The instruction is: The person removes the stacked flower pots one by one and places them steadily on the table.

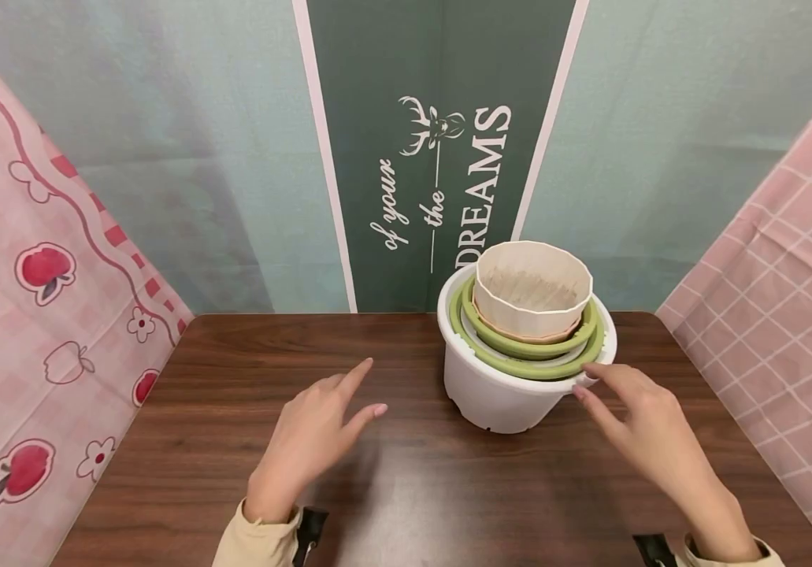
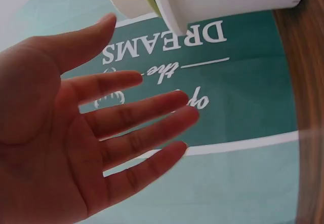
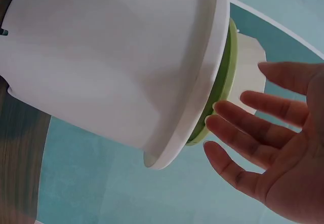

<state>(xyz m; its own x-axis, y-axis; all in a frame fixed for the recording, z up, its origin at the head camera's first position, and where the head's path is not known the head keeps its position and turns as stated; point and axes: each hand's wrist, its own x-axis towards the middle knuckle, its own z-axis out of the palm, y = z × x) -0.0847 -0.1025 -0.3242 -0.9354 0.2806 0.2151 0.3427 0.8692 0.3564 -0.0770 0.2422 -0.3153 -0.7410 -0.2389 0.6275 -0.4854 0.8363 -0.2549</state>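
A stack of nested plastic flower pots stands right of the middle of the table. Outermost is a large white pot, upright, with small notches at its foot. Inside it sit green-rimmed pots, and a cream faceted pot with a stained inside tops the stack. My right hand is at the stack's right front, fingertips close by the white rim, fingers spread and loosely bent in the right wrist view. My left hand hovers over the table left of the stack, fingers extended, palm bare in the left wrist view.
The brown wooden table ends at a teal and dark green cloth backdrop with printed lettering, close behind the pots. Pink patterned cloths hang along the left side and right side.
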